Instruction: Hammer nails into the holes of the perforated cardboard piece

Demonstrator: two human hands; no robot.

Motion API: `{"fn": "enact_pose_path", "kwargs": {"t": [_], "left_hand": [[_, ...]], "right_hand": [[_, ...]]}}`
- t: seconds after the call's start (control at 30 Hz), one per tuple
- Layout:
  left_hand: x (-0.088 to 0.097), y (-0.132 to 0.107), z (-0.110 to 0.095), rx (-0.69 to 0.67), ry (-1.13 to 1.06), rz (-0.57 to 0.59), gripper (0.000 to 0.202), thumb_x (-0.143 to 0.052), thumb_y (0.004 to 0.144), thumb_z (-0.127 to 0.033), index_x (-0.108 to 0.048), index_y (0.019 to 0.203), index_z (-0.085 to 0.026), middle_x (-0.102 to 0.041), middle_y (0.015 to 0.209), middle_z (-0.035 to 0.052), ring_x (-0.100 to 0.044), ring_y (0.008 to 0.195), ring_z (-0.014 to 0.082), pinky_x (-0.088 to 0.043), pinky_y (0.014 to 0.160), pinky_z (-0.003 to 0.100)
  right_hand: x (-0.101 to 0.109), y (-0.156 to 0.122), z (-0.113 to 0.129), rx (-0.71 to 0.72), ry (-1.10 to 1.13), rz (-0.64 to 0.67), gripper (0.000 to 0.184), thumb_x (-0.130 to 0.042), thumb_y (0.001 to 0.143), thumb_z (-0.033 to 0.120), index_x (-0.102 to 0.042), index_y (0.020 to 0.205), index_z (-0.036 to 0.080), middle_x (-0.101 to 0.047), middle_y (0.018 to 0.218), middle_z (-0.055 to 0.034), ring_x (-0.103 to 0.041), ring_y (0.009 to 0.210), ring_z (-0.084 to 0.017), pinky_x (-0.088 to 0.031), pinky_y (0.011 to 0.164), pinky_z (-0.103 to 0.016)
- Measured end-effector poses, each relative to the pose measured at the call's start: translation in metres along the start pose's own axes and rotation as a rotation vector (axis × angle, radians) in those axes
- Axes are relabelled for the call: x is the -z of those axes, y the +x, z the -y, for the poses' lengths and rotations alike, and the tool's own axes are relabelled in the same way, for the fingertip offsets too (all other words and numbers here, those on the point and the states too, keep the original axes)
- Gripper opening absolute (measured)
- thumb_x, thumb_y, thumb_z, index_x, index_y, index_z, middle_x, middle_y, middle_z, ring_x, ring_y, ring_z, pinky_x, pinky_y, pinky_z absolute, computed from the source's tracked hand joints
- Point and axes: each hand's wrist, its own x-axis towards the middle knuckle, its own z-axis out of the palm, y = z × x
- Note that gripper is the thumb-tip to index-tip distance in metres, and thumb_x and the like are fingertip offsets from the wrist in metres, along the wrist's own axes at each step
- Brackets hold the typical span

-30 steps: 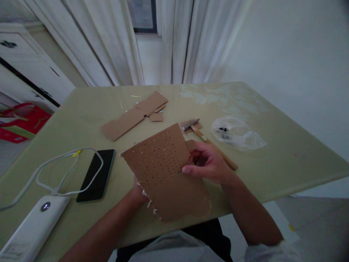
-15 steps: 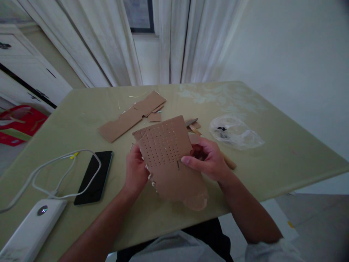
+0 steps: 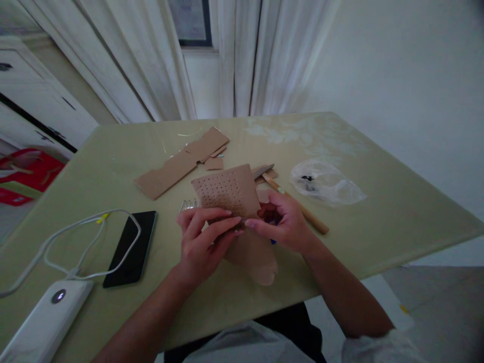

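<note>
Pinching the perforated cardboard (image 3: 227, 187) at its right edge with the right hand (image 3: 284, 224), above the counter (image 3: 378, 206), near the hammer (image 3: 313, 219); laying the left hand (image 3: 200, 247), half curled, across its middle, close to the right. Cannot tell whether pinching anything there.

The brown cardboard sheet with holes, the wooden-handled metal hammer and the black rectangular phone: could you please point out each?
Brown cardboard sheet with holes (image 3: 235, 192): head view, perforated upper part.
Wooden-handled metal hammer (image 3: 314, 220): head view, lower handle.
Black rectangular phone (image 3: 126, 243): head view, screen.
</note>
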Motion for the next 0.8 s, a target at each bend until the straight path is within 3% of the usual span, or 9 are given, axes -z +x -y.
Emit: {"fn": "enact_pose_path", "kwargs": {"t": [0.13,0.3,0.53,0.63,0.7,0.8], "left_hand": [[-0.004,-0.003,0.004,-0.018,-0.044,-0.007,0.02,-0.08,0.098,-0.012,-0.077,0.112,-0.026,-0.077,0.106,0.0037,-0.068,0.098,0.0214,-0.048,0.092,0.041],[-0.006,-0.005,0.003,-0.071,-0.082,-0.051,0.015,-0.073,0.101,-0.012,-0.075,0.109,-0.025,-0.079,0.106,0.0057,-0.07,0.101,0.023,-0.054,0.093,0.042],[0.003,0.0,-0.005,-0.066,-0.235,-0.097,0.017,-0.061,0.109,-0.02,-0.063,0.093,-0.025,-0.081,0.093,0.0007,-0.074,0.094,0.0187,-0.059,0.111,0.05],[0.005,0.005,0.011,0.135,-0.191,-0.313,0.008,-0.071,0.103,-0.022,-0.065,0.099,-0.024,-0.078,0.087,-0.0008,-0.074,0.082,0.0167,-0.063,0.097,0.042],[0.008,0.009,0.03,0.418,-0.037,-0.352,0.01,-0.075,0.1,-0.028,-0.069,0.105,-0.022,-0.078,0.093,0.0021,-0.075,0.085,0.0176,-0.062,0.086,0.035],[0.018,0.014,0.058,0.705,0.153,-0.027,0.027,-0.068,0.102,-0.039,-0.074,0.119,-0.02,-0.08,0.096,0.0048,-0.073,0.081,0.0202,-0.058,0.076,0.033]], "right_hand": [[-0.001,-0.001,0.0,0.031,-0.073,-0.001,0.044,-0.097,0.08,0.045,-0.06,0.088,0.022,-0.067,0.073,0.0038,-0.059,0.059,-0.009,-0.043,0.05,-0.018],[-0.004,-0.002,-0.001,0.051,-0.135,0.002,0.042,-0.095,0.081,0.043,-0.059,0.087,0.022,-0.066,0.073,0.0041,-0.059,0.059,-0.009,-0.044,0.05,-0.019],[-0.004,0.003,-0.003,0.077,-0.152,-0.061,0.034,-0.088,0.087,0.04,-0.059,0.087,0.023,-0.061,0.07,0.0051,-0.052,0.055,-0.008,-0.041,0.05,-0.02],[-0.001,0.004,-0.002,0.055,-0.034,-0.127,0.032,-0.087,0.088,0.044,-0.067,0.098,0.022,-0.063,0.071,0.0043,-0.052,0.055,-0.009,-0.04,0.049,-0.021],[0.001,0.004,-0.001,0.052,0.026,-0.202,0.035,-0.089,0.087,0.046,-0.069,0.103,0.022,-0.064,0.072,0.0035,-0.054,0.057,-0.01,-0.041,0.05,-0.021],[0.003,0.004,-0.003,0.057,0.082,-0.276,0.038,-0.091,0.085,0.049,-0.073,0.107,0.023,-0.066,0.072,0.0027,-0.056,0.059,-0.012,-0.044,0.051,-0.023]]}}
